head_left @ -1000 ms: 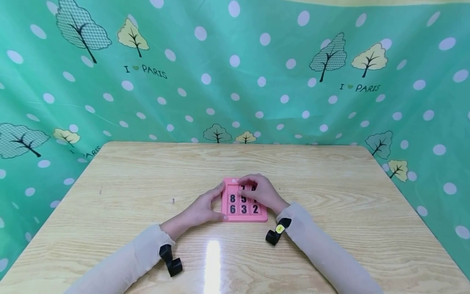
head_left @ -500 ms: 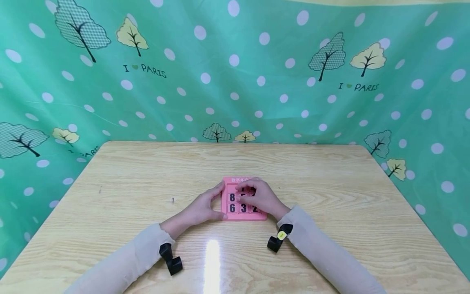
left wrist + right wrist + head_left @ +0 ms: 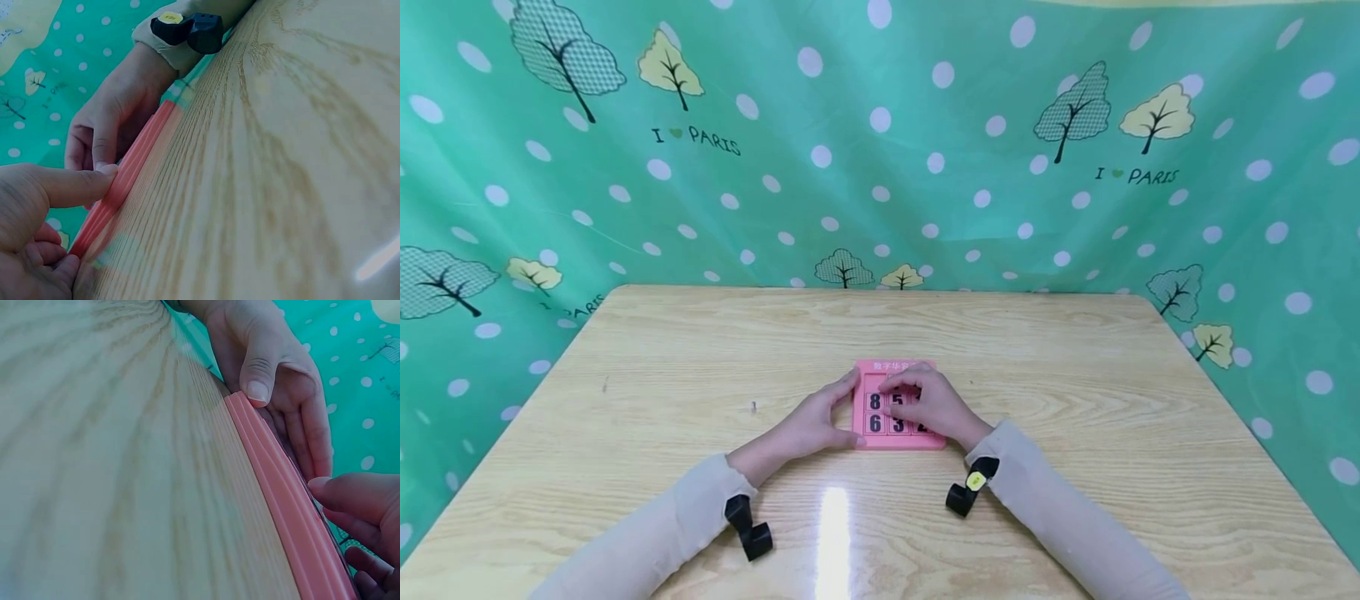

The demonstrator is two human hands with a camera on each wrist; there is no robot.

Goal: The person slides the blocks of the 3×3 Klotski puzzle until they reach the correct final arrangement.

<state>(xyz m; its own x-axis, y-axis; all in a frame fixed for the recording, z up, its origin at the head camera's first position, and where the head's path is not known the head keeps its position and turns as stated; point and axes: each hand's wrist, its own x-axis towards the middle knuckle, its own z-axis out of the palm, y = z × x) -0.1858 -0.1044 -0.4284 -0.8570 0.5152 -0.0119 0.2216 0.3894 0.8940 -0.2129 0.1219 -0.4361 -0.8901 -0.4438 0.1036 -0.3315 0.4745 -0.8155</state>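
A pink sliding number puzzle (image 3: 875, 423) lies on the table, with black-numbered square tiles in a raised frame. The tiles 8, 5, 6 and 3 show; its top-left slot has no tile. My left hand (image 3: 812, 427) holds the frame's left side, thumb at the near corner and fingers at the far one. Over the puzzle's right part, my right hand (image 3: 938, 407) reaches in with bent, spread fingers, covering several tiles. In the right wrist view its thumb (image 3: 340, 490) touches the top face. The left wrist view shows the pink frame edge-on (image 3: 122, 187).
The light wooden table (image 3: 700, 358) spreads around the puzzle on all sides. A green dotted curtain (image 3: 880, 167) printed with trees hangs behind it. Each wrist wears a black camera on a strap. A bright light reflection (image 3: 833, 542) lies on the near tabletop.
My right hand has shifted slightly left and nearer, with its fingers now covering the top-row tiles 7 and 4. More of the frame's white lettering shows. My left hand keeps its place.
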